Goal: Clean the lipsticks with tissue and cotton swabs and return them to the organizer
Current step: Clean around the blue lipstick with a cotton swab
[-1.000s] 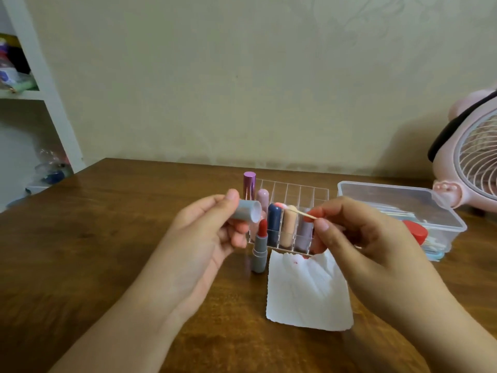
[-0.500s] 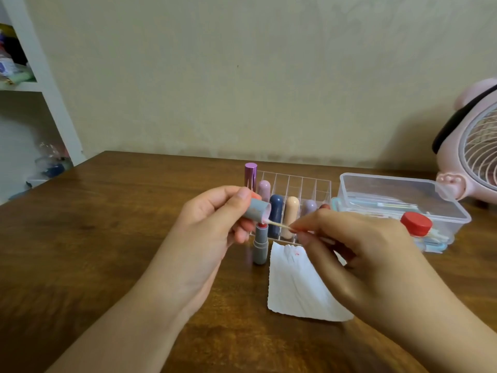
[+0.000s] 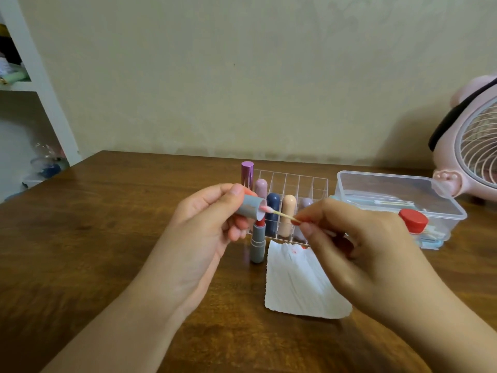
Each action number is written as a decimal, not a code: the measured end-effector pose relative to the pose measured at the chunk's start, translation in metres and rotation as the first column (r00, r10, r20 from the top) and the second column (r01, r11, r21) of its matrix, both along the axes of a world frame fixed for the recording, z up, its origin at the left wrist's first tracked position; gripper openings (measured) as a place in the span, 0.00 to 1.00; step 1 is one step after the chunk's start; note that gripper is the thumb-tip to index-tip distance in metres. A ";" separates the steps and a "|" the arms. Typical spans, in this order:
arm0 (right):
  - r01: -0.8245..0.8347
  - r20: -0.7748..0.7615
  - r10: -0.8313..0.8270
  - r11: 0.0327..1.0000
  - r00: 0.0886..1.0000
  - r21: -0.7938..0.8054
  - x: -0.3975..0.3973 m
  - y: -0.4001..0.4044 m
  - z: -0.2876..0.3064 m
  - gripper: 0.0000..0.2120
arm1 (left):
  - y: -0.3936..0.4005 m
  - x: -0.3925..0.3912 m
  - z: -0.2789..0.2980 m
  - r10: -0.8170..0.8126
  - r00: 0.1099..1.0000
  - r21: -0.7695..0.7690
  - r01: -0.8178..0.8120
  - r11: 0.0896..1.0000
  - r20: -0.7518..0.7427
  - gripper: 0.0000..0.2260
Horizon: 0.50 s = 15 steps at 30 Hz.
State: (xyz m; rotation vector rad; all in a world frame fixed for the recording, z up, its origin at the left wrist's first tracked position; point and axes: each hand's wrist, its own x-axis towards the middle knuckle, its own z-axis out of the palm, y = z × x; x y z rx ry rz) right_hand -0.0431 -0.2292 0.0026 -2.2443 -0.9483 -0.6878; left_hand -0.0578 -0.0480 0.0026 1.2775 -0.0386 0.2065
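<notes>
Left hand: the left hand point(image 3: 204, 224) pinches a grey lipstick cap point(image 3: 251, 208) between thumb and fingers, its open mouth turned toward 3 o'clock.
Right hand: the right hand point(image 3: 357, 246) pinches the stick of a cotton swab point(image 3: 279, 213) between thumb and forefinger; the pink-stained tip sits at the cap's mouth.
Open lipstick: the grey lipstick point(image 3: 258, 242) stands upright on the surface point(image 3: 94, 224), red bullet showing, just below the cap and at 9 o'clock of the tissue.
Tissue: the white tissue point(image 3: 301, 286) lies flat, with red smears at its 12 o'clock edge.
Organizer: the clear organizer point(image 3: 295, 181) holds capped lipsticks at 12 o'clock of the tissue.
Swab box: the clear box point(image 3: 398, 195) sits at 3 o'clock of the organizer.
</notes>
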 end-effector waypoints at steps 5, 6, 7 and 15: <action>-0.064 -0.068 0.067 0.997 0.995 0.046 -0.002 0.001 0.000 0.07 | -0.001 0.000 0.002 -0.018 1.000 -0.059 0.018 0.998 0.002 0.10; -0.050 -0.069 0.054 0.997 0.996 0.057 -0.001 0.001 -0.001 0.06 | -0.001 0.000 0.001 -0.021 1.000 -0.074 0.021 0.997 0.000 0.10; -0.040 -0.073 0.044 0.997 0.996 0.061 0.000 0.001 -0.001 0.05 | -0.001 0.000 0.001 -0.023 1.000 -0.089 0.023 0.996 -0.003 0.10; -0.095 -0.157 0.113 0.988 0.981 0.118 -0.001 0.003 -0.002 0.07 | -0.001 0.000 0.004 -0.073 0.997 -0.141 0.073 0.987 0.003 0.12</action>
